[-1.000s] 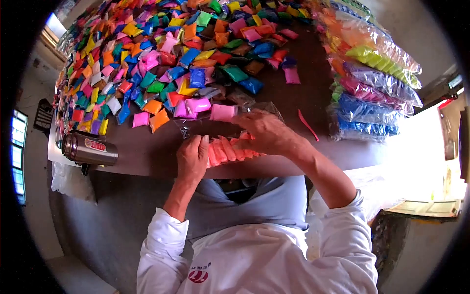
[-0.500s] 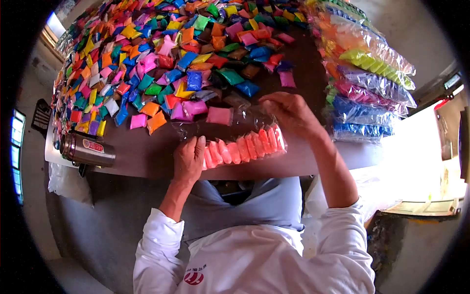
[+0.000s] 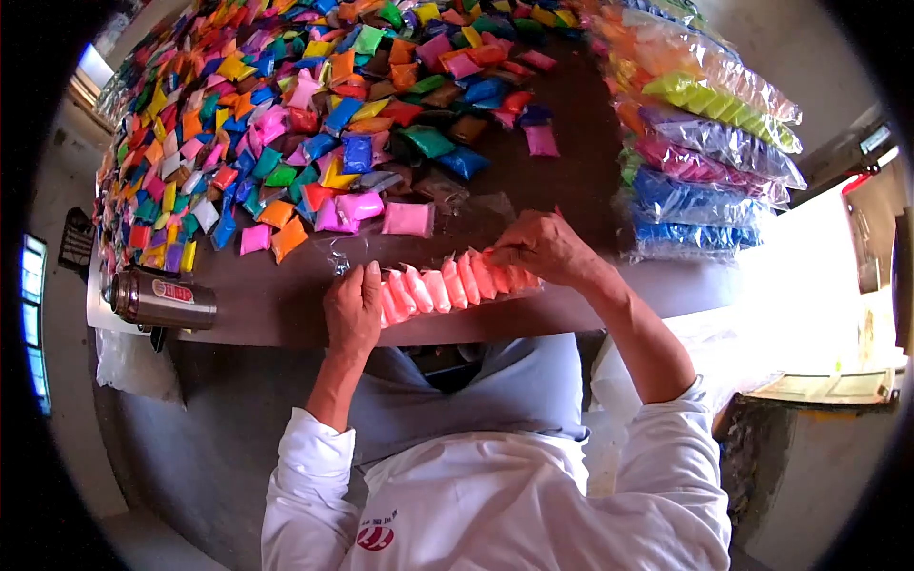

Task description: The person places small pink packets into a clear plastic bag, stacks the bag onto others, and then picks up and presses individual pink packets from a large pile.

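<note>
A clear plastic bag with a row of several coral-pink packets lies near the table's front edge. My left hand grips its left end between thumb and fingers. At the bag's right end my right hand is closed with pinched fingers on its upper edge, over the right-most packets, partly hiding them. Just above the bag sits a loose light pink packet, beside purple-pink packets.
A wide heap of multicoloured packets covers the table's left and back. Filled clear bags are stacked at the right. A metal flask lies at the front left of the brown table.
My right hand has moved down and left onto the bag's top edge, near the packets. The bag's raised open film has come down. The whole view has shifted slightly.
</note>
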The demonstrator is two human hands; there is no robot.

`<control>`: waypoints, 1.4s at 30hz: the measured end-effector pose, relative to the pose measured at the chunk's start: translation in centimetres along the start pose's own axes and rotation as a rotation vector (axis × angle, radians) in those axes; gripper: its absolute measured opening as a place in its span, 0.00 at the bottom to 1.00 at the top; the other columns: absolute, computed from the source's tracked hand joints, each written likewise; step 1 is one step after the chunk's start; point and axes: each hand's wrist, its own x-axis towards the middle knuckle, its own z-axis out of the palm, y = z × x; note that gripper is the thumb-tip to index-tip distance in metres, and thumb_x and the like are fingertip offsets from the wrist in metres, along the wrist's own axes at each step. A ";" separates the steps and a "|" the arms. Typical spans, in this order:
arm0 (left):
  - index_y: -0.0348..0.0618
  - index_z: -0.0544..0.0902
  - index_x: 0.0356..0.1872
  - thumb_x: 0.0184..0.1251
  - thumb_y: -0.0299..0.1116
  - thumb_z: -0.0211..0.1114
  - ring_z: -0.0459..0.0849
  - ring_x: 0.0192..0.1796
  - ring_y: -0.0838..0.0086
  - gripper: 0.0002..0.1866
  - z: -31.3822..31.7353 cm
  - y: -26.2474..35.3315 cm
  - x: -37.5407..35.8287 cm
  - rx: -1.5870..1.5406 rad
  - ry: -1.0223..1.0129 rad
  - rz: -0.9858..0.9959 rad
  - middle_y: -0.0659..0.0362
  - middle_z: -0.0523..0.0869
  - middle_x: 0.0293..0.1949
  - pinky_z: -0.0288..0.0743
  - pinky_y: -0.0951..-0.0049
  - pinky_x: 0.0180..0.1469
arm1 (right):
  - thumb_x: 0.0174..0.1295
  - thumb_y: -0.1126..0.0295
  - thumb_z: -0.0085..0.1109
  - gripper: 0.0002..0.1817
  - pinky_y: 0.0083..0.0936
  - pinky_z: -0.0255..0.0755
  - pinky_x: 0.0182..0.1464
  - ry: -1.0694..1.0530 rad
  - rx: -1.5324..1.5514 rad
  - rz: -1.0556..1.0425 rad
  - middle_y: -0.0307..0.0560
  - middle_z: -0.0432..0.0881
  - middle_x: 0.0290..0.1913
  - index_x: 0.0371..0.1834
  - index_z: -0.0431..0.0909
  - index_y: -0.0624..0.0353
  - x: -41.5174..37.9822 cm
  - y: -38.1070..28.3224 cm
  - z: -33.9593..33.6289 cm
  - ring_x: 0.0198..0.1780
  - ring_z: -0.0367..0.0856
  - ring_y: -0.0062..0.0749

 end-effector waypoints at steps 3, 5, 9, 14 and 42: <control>0.37 0.76 0.26 0.75 0.40 0.52 0.78 0.28 0.48 0.19 -0.3 0.1 0.1 0.036 -0.030 0.007 0.44 0.78 0.23 0.71 0.56 0.31 | 0.56 0.62 0.67 0.12 0.34 0.76 0.46 -0.074 -0.112 0.000 0.49 0.85 0.35 0.37 0.86 0.60 0.3 -1.0 -1.1 0.40 0.81 0.40; 0.37 0.76 0.26 0.75 0.39 0.52 0.78 0.28 0.48 0.18 -0.2 0.2 0.0 0.021 -0.015 0.002 0.44 0.78 0.24 0.70 0.55 0.31 | 0.55 0.61 0.64 0.13 0.38 0.74 0.45 0.073 -0.216 0.008 0.51 0.84 0.35 0.38 0.85 0.57 0.5 -2.0 -1.5 0.41 0.82 0.46; 0.37 0.76 0.26 0.75 0.39 0.52 0.79 0.29 0.48 0.18 0.1 -0.3 -0.2 0.020 -0.028 -0.003 0.44 0.79 0.24 0.71 0.55 0.31 | 0.54 0.60 0.66 0.13 0.41 0.73 0.46 0.274 -0.208 -0.215 0.51 0.84 0.38 0.38 0.86 0.56 1.8 -3.1 -0.5 0.44 0.81 0.48; 0.37 0.77 0.27 0.75 0.39 0.53 0.79 0.29 0.48 0.18 -0.3 0.3 -0.2 0.036 -0.028 -0.019 0.44 0.80 0.25 0.73 0.56 0.33 | 0.56 0.61 0.64 0.13 0.37 0.75 0.46 -0.056 -0.201 -0.122 0.46 0.83 0.39 0.38 0.84 0.57 2.1 -3.0 2.2 0.44 0.79 0.43; 0.37 0.77 0.32 0.75 0.45 0.52 0.81 0.38 0.49 0.20 -2.6 2.9 1.3 -0.100 -0.139 0.037 0.46 0.83 0.34 0.74 0.56 0.41 | 0.49 0.65 0.62 0.05 0.40 0.74 0.41 0.014 -0.252 -0.300 0.47 0.80 0.31 0.29 0.81 0.51 3.9 -4.5 6.7 0.38 0.80 0.47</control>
